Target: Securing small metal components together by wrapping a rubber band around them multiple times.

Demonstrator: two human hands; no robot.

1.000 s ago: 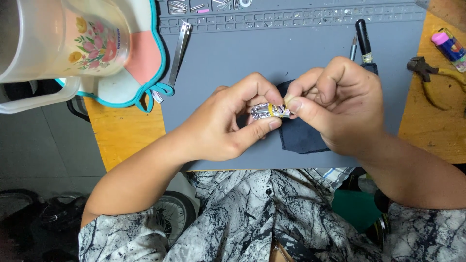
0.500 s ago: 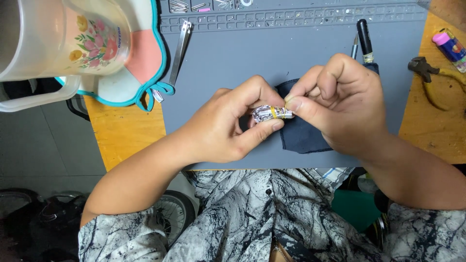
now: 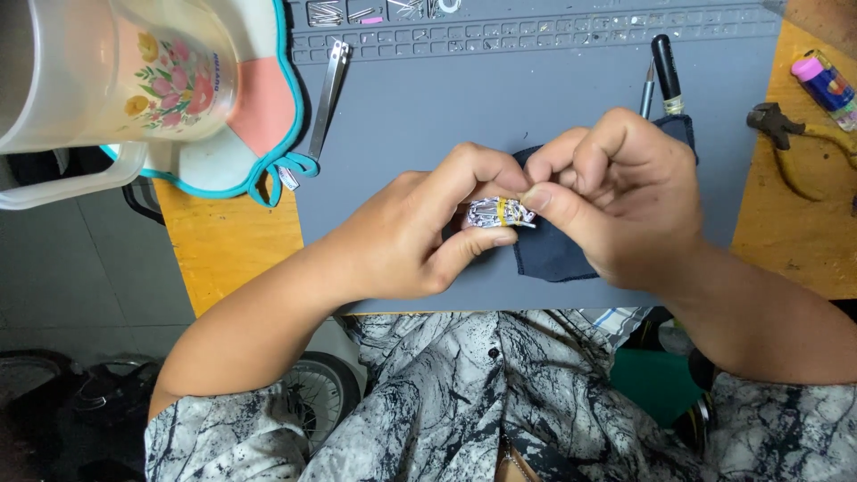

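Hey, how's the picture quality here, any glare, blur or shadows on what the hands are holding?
Head view: even, soft light, faint shadows under the left hand and right hand; the small silvery part they pinch glints, its detail too small to read; the jug at top left looms large and soft, cut by the edge; mat sharp.

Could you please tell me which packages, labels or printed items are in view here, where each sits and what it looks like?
Small silver foil-wrapped item with a yellow band: pinched between left hand and right hand, above the grey mat.
Pale plastic jug with a pink and yellow flower print: top left.
Small pink-capped multicoloured lighter-like item: top right, on the wooden bench.
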